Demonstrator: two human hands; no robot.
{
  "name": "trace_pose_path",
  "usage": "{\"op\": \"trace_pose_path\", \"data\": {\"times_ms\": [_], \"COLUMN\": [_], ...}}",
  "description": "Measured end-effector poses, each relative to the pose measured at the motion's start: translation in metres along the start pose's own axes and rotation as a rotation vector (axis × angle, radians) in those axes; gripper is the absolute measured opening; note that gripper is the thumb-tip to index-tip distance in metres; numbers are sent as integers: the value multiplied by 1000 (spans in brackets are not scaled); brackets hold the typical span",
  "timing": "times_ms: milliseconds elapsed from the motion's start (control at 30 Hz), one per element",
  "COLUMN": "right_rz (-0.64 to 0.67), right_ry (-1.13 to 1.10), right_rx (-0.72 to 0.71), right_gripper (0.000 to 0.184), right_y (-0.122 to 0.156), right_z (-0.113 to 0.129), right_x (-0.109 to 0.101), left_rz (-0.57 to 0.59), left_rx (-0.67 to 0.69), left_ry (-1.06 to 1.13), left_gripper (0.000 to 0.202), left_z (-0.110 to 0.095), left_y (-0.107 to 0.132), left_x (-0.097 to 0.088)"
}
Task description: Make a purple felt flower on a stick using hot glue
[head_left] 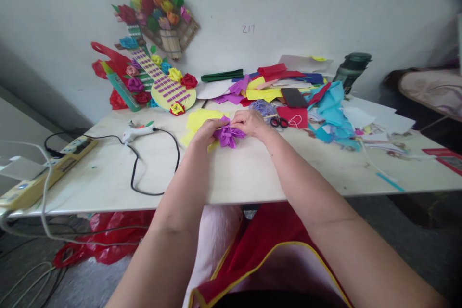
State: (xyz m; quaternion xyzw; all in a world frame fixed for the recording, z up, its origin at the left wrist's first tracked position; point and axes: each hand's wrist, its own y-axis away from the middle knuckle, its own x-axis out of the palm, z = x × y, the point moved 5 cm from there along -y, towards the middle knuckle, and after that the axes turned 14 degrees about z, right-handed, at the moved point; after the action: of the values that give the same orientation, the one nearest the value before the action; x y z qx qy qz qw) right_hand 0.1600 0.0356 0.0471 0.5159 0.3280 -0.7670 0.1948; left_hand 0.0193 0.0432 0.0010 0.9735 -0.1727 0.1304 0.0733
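Observation:
A purple crepe paper flower [228, 136] is between my two hands, just above the middle of the white table [249, 178]. My left hand [209, 131] is closed on its left side. At its upper right, my right hand [250, 122] has its fingers pinched together on the petals. Yellow paper sheets [198, 120] lie flat behind and beneath my left hand. Scissors with dark red and black handles [279, 121] lie to the right of my right hand, near a tangle of purple string [263, 108]. The fingertips are partly hidden by the petals.
A white glue gun [139, 131] with a looping black cord lies at left, near a yellow power strip [46, 171]. A paper-flower guitar [173, 91] leans at the back. Coloured paper, a phone [294, 97] and a dark bottle [352, 71] stand or lie back right.

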Motion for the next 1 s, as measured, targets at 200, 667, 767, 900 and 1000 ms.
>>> {"op": "trace_pose_path", "data": {"times_ms": [200, 667, 767, 900, 1000], "right_rz": [3, 2, 10, 15, 22], "right_ry": [22, 4, 2, 5, 8], "right_rx": [20, 6, 0, 4, 13], "right_gripper": [20, 16, 16, 15, 14], "right_y": [0, 1, 1, 0, 0], "right_z": [5, 8, 8, 8, 9], "right_x": [-2, -2, -2, -1, 0], "left_rz": [-72, -4, -27, -29, -38], "left_rx": [-6, -26, -17, -21, -30], "left_ry": [-1, -18, -55, -74, -72], "left_gripper": [13, 19, 19, 19, 19], "left_z": [1, 1, 1, 2, 2], "left_y": [-2, -1, -2, -3, -3], "left_x": [-4, -3, -5, -5, -6]}}
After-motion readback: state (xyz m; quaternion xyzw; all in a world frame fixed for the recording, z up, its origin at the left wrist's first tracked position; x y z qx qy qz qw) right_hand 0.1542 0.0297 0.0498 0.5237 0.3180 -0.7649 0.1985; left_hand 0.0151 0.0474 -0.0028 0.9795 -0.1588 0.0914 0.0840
